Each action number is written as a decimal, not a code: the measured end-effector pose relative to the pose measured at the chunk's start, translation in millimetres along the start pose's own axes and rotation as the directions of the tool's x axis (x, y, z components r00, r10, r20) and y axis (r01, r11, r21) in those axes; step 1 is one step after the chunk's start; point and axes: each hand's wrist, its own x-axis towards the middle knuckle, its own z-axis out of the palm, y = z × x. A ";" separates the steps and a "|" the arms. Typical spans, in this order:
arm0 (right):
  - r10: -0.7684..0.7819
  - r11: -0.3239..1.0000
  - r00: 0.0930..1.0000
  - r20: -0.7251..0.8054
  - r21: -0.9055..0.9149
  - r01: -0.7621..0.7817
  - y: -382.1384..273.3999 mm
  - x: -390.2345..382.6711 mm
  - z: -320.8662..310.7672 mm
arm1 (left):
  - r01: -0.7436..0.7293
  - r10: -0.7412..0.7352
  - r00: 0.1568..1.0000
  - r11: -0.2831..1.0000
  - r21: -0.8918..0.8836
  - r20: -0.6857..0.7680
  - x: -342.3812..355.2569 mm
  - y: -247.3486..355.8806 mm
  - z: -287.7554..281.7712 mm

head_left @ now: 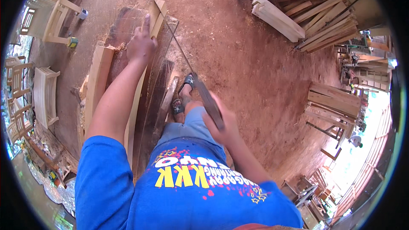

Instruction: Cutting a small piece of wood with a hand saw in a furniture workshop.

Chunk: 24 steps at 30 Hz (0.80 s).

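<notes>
Wooden strip (159, 19) juts past the gripping fingers (147, 24) of the left hand (141, 47).

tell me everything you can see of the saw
The handsaw is long and tapering: a broad, dark brown, blurred end gripped by the right hand, narrowing to a thin, metal-looking blade. It slants up and left, its far end beside a pale wooden plank; whether they touch is unclear. Teeth can't be made out.
</notes>
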 end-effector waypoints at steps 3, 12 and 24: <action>0.120 0.991 0.993 0.020 -0.066 -0.119 -21.1 -70.0 -33.0 | 0.005 -0.006 1.000 1.000 0.007 0.008 -3.7 10.5 -1.0; -0.111 0.992 0.992 -0.059 0.052 0.114 -40.1 258.1 67.0 | 0.004 -0.004 1.000 0.999 -0.048 -0.015 -2.1 17.7 4.4; 0.135 0.989 0.990 0.046 0.052 -0.137 -11.4 -23.8 -7.4 | 0.018 -0.018 0.999 1.000 0.008 0.027 -3.2 4.1 -3.4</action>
